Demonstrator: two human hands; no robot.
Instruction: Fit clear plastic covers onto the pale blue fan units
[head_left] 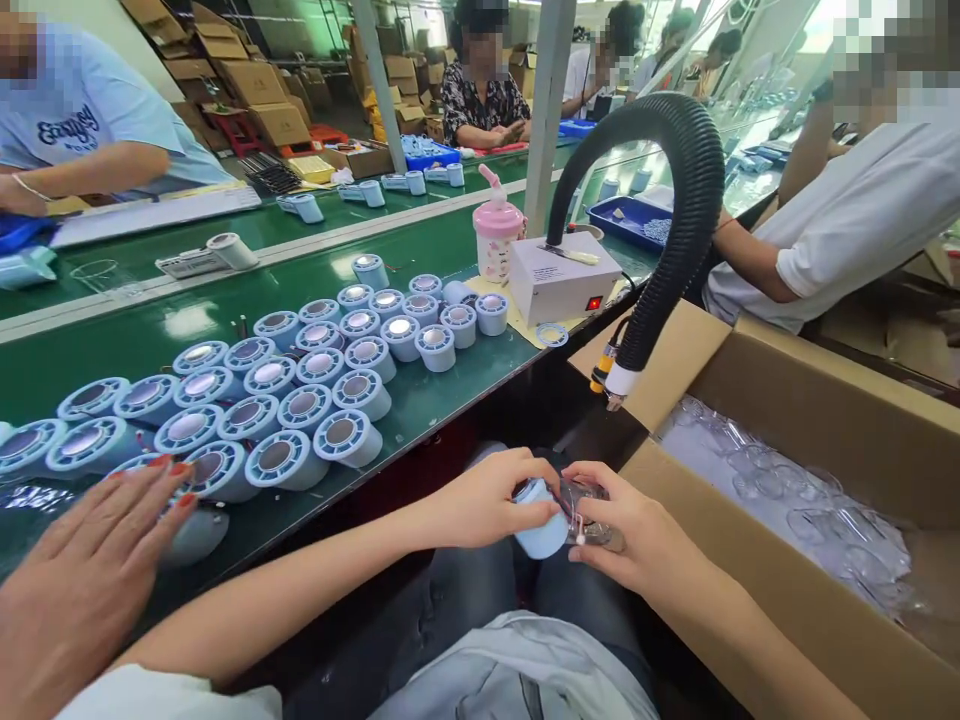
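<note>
Below the green bench's edge (450, 420), both hands, left (487, 500) and right (637, 530), grip a blue cylinder (541, 530) beside the carton (825, 400).

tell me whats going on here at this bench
A person seated at a green bench holds a small light-blue cylinder over their lap, left hand gripping its body, right hand pressing a clear piece onto its end. Rows of similar blue units lie on the bench. Another person's hand, with red nails, rests at the near rows. A cardboard box of clear parts sits on the right.
</note>
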